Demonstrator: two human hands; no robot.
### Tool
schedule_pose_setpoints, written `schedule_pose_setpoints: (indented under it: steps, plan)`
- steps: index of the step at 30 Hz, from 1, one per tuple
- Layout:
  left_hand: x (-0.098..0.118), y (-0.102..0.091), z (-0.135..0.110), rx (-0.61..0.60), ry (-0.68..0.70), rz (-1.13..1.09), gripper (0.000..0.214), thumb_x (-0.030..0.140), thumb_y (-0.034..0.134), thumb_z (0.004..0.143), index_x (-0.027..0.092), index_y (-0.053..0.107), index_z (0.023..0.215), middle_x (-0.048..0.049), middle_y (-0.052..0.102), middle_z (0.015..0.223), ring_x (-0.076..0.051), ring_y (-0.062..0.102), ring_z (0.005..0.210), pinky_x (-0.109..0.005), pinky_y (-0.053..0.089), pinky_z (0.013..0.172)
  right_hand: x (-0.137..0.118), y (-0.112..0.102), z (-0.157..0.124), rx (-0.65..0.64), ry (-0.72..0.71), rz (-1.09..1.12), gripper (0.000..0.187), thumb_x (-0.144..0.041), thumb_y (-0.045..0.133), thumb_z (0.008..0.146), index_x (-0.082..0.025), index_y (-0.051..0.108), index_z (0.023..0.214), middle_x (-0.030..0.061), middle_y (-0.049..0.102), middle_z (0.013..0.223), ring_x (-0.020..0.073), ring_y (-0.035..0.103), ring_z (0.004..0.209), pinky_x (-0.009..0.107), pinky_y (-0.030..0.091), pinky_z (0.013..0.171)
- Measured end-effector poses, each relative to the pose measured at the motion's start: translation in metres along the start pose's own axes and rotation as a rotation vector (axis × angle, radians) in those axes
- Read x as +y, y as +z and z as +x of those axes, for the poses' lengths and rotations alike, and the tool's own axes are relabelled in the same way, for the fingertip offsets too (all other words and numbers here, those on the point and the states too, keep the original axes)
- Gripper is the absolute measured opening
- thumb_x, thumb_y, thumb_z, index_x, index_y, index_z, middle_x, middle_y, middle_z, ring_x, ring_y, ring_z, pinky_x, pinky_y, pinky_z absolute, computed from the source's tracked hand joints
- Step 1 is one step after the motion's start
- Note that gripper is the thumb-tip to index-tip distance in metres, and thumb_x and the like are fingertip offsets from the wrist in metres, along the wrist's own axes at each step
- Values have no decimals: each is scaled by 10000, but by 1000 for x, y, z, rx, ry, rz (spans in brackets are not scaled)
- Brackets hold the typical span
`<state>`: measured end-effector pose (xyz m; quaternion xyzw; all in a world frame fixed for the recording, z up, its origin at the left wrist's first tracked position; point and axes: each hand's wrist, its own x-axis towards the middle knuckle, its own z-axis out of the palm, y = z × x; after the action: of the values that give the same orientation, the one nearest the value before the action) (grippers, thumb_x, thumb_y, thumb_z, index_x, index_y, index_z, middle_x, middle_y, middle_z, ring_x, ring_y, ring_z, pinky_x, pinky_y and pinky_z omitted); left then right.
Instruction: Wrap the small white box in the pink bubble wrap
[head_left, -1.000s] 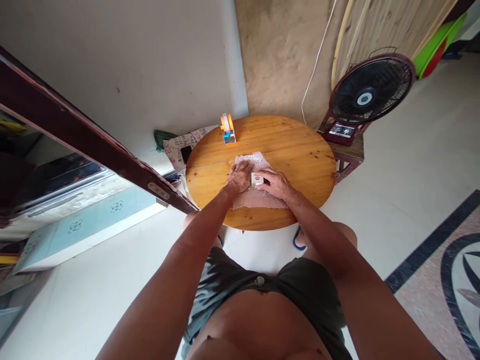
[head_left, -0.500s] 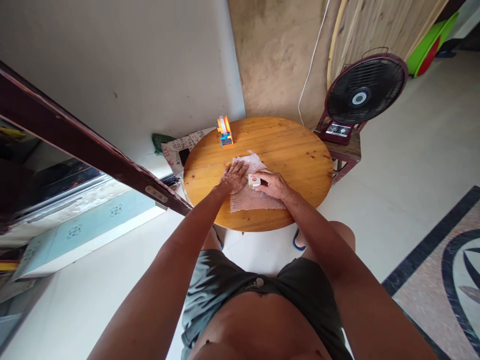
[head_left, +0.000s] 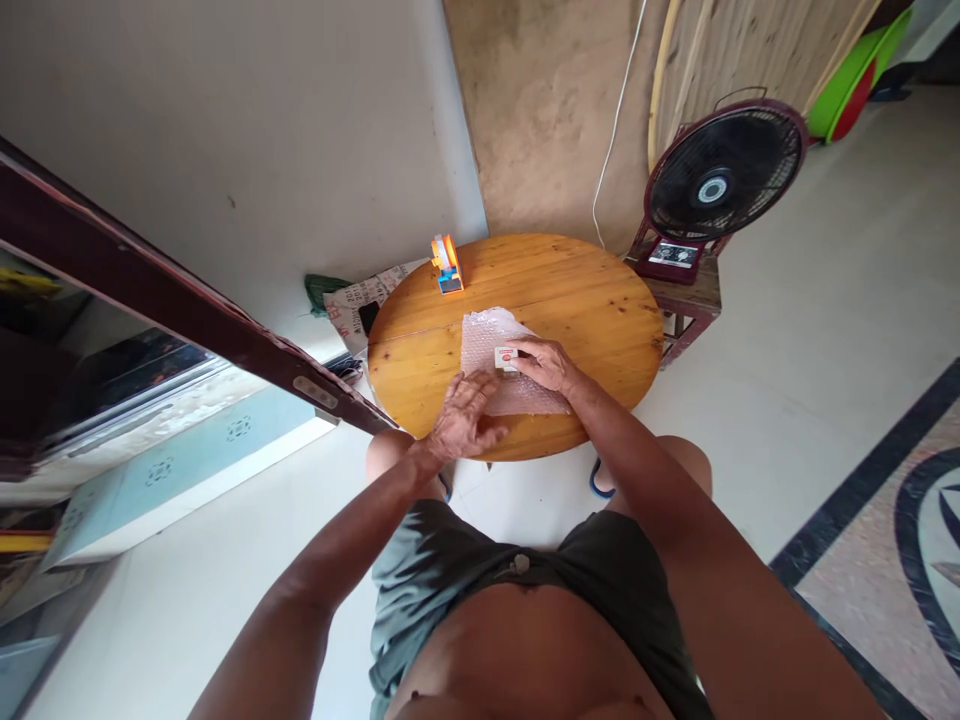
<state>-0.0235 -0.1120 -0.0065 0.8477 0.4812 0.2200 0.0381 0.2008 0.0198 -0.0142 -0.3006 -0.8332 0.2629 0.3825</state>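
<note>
Count: one box (head_left: 505, 358), one bubble wrap (head_left: 478, 335), one tape dispenser (head_left: 448, 265). Box is white, red-printed, on the wrap. I see left hand (head_left: 463, 415) spread, right hand (head_left: 546, 365) touching box, can't tell if gripping.

One view only, worn on the head: it looks forward and steeply down over the person's bare torso (head_left: 517, 650) — nearest the lens — toward a rounded, honey-brown wooden bench (head_left: 585, 290), farther off, with the bare left hand (head_left: 460, 415) and bare right hand (head_left: 545, 364) near mid-frame — all seen wide.
</note>
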Motion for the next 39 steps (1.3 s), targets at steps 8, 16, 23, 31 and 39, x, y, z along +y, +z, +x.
schedule_pose_setpoints:
  steps: [8, 16, 23, 31, 39]
  plan:
    - [16, 15, 19, 43, -1, 46, 425, 271, 567, 936, 206, 629, 1352, -127, 589, 1452, -298, 477, 1414, -524, 317, 1232, 4, -5, 2, 78, 106, 51, 522, -626, 533, 938, -239, 743, 1217, 79, 742, 1245, 255, 670, 1205, 411, 497, 1106]
    - [11, 24, 19, 111, -74, 26, 301, 290, 499, 992, 212, 732, 1166, -110, 619, 1413, -284, 544, 1336, -483, 429, 1162, 12, -4, 3, 170, 322, 381, 814, -855, 449, 853, -215, 706, 1286, 105, 763, 1175, 286, 739, 1004, 422, 639, 813]
    - [7, 16, 22, 155, -107, 1, 307, 279, 518, 987, 224, 717, 1214, -99, 616, 1411, -274, 573, 1304, -453, 463, 1138, 5, -9, -1, 110, 266, 324, 758, -822, 455, 877, -218, 738, 1235, 95, 781, 1122, 295, 724, 1093, 458, 609, 932]
    - [1, -8, 49, 120, -124, -119, 263, 279, 514, 991, 206, 739, 1107, -93, 644, 1364, -240, 631, 1239, -392, 509, 1116, 3, -13, -3, 95, 228, 329, 681, -781, 496, 887, -241, 757, 1210, 70, 782, 1135, 291, 707, 1146, 478, 542, 1054]
    - [-12, -7, 74, 130, -164, -228, 218, 288, 553, 985, 173, 737, 1008, -137, 675, 1317, -259, 675, 1174, -403, 537, 1074, -1, -17, -4, 55, 318, 560, 731, -838, 586, 793, -237, 779, 1161, 101, 774, 1158, 319, 723, 1110, 512, 570, 1008]
